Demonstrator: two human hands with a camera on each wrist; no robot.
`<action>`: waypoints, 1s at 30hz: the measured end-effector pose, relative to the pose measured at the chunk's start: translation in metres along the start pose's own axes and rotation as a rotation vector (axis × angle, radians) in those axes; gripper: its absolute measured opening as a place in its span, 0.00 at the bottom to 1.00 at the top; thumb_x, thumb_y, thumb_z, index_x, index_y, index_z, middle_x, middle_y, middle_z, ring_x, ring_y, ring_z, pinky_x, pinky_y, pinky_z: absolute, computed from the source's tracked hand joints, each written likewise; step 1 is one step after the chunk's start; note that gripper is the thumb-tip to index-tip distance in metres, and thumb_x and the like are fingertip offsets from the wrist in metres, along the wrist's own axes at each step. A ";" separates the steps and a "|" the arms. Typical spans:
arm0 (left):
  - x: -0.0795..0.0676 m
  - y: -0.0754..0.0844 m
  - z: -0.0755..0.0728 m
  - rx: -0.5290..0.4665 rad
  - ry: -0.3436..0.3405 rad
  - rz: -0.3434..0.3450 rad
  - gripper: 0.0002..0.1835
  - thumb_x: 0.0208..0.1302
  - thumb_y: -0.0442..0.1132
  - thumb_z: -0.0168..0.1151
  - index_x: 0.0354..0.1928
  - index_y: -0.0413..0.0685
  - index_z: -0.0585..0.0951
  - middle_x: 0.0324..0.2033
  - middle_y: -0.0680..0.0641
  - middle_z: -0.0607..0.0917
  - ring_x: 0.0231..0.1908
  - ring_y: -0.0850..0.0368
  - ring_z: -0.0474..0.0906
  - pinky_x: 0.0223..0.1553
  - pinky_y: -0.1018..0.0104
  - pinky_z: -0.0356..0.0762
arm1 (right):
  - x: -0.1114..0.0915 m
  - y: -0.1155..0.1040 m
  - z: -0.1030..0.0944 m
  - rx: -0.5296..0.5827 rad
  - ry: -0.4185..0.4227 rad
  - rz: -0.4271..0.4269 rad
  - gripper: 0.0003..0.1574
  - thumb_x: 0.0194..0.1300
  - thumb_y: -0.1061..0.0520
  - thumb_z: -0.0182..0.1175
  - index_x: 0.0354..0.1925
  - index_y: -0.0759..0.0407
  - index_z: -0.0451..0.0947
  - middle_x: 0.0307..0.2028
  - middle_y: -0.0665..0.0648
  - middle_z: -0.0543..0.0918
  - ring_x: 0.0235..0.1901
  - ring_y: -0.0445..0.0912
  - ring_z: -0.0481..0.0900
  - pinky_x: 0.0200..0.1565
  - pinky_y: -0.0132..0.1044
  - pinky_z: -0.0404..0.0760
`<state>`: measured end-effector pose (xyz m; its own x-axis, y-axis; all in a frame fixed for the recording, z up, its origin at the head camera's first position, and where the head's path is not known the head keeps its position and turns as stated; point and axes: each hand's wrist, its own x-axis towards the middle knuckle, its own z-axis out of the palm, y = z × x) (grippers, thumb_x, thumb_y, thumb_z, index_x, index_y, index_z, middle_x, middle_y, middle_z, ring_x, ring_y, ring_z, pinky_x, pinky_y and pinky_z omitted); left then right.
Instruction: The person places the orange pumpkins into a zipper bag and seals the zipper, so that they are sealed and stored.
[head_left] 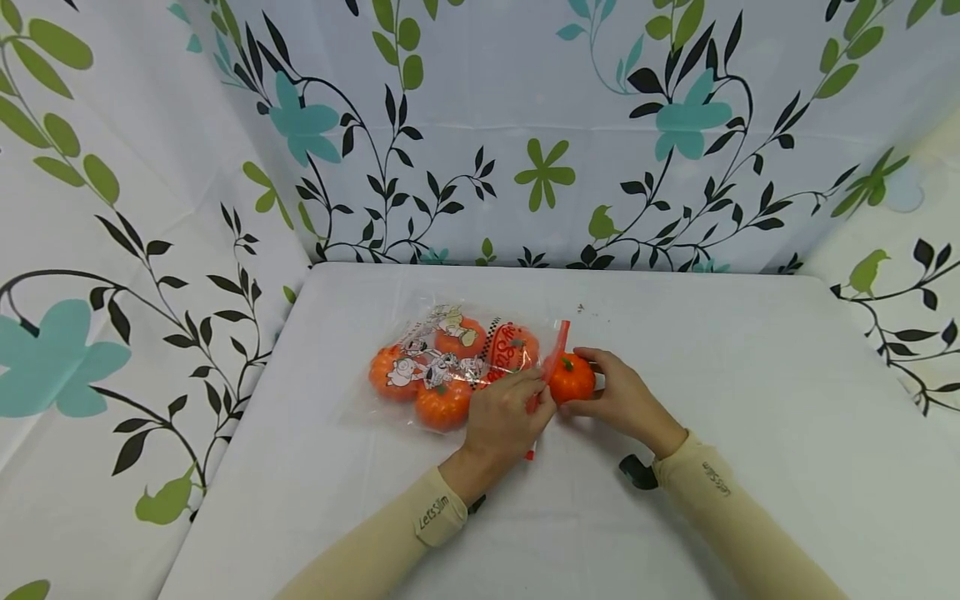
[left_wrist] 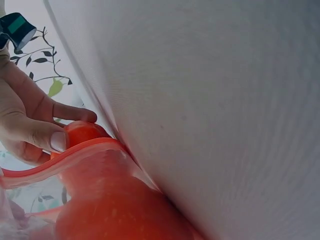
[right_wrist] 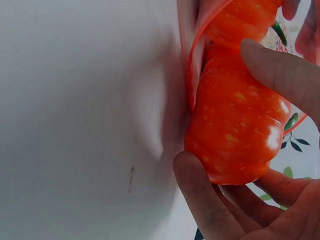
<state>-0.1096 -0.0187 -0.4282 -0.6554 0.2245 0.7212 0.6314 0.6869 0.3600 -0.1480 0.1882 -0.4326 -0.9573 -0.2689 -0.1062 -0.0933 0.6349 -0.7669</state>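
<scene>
A clear plastic zip bag (head_left: 433, 368) with printed cartoon figures and a red edge lies on the table. Several small orange toy pumpkins (head_left: 444, 406) are inside it. My left hand (head_left: 501, 418) pinches the bag at its mouth, near the red edge (head_left: 561, 340). Thumb and fingers of my right hand (head_left: 624, 396) grip another pumpkin (head_left: 572, 378) with a green stem, right at the bag's opening. In the right wrist view, this pumpkin (right_wrist: 235, 125) sits partly within the red rim, against a pumpkin inside (right_wrist: 242, 22). The left wrist view shows the red rim (left_wrist: 95, 143) in front of it.
A white cloth covers the table (head_left: 712, 350). Small dark specks (head_left: 581, 309) lie behind the bag. Patterned curtains (head_left: 465, 125) with leaves and flowers hang at the back and sides. Both forearms wear beige sleeves (head_left: 697, 475), with dark wrist cameras (head_left: 638, 472) beneath.
</scene>
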 end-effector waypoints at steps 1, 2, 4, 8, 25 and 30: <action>0.000 0.000 0.000 -0.003 0.001 0.002 0.04 0.55 0.34 0.71 0.32 0.42 0.90 0.39 0.46 0.90 0.40 0.56 0.89 0.36 0.67 0.85 | 0.001 -0.001 0.001 -0.007 0.000 -0.002 0.58 0.51 0.49 0.80 0.73 0.62 0.62 0.69 0.64 0.69 0.63 0.62 0.72 0.56 0.54 0.80; 0.000 0.000 0.000 -0.006 0.001 0.004 0.04 0.55 0.34 0.71 0.32 0.42 0.90 0.39 0.46 0.90 0.39 0.56 0.89 0.36 0.68 0.85 | 0.002 -0.001 0.002 -0.018 0.001 -0.006 0.58 0.51 0.49 0.80 0.73 0.62 0.62 0.69 0.64 0.69 0.64 0.62 0.72 0.56 0.54 0.79; 0.000 0.000 0.000 -0.008 -0.001 0.003 0.04 0.55 0.34 0.71 0.32 0.42 0.90 0.39 0.46 0.90 0.38 0.56 0.89 0.35 0.68 0.85 | 0.004 -0.003 0.003 -0.029 0.003 -0.015 0.58 0.51 0.50 0.80 0.73 0.63 0.62 0.69 0.64 0.69 0.64 0.62 0.72 0.56 0.53 0.79; 0.000 0.000 0.000 -0.009 -0.003 0.003 0.04 0.55 0.33 0.71 0.32 0.41 0.90 0.38 0.46 0.90 0.37 0.55 0.89 0.34 0.69 0.85 | 0.008 -0.007 0.004 -0.042 0.011 -0.054 0.59 0.50 0.51 0.80 0.73 0.64 0.62 0.68 0.66 0.69 0.63 0.62 0.72 0.56 0.54 0.80; -0.001 -0.001 0.002 -0.038 -0.012 -0.006 0.03 0.57 0.34 0.71 0.32 0.42 0.90 0.40 0.46 0.90 0.37 0.55 0.89 0.35 0.69 0.85 | 0.019 -0.011 0.015 0.159 -0.079 -0.131 0.69 0.57 0.63 0.72 0.81 0.57 0.37 0.78 0.63 0.54 0.74 0.62 0.58 0.59 0.53 0.76; -0.001 -0.001 0.001 -0.034 -0.013 -0.011 0.04 0.57 0.34 0.71 0.32 0.41 0.90 0.40 0.45 0.90 0.38 0.55 0.89 0.36 0.68 0.85 | 0.017 -0.006 0.014 0.203 -0.089 -0.156 0.68 0.59 0.63 0.71 0.81 0.56 0.36 0.79 0.63 0.48 0.75 0.62 0.53 0.61 0.56 0.74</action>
<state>-0.1101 -0.0184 -0.4295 -0.6675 0.2266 0.7093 0.6378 0.6656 0.3876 -0.1599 0.1696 -0.4384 -0.9071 -0.4202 -0.0247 -0.1728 0.4253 -0.8884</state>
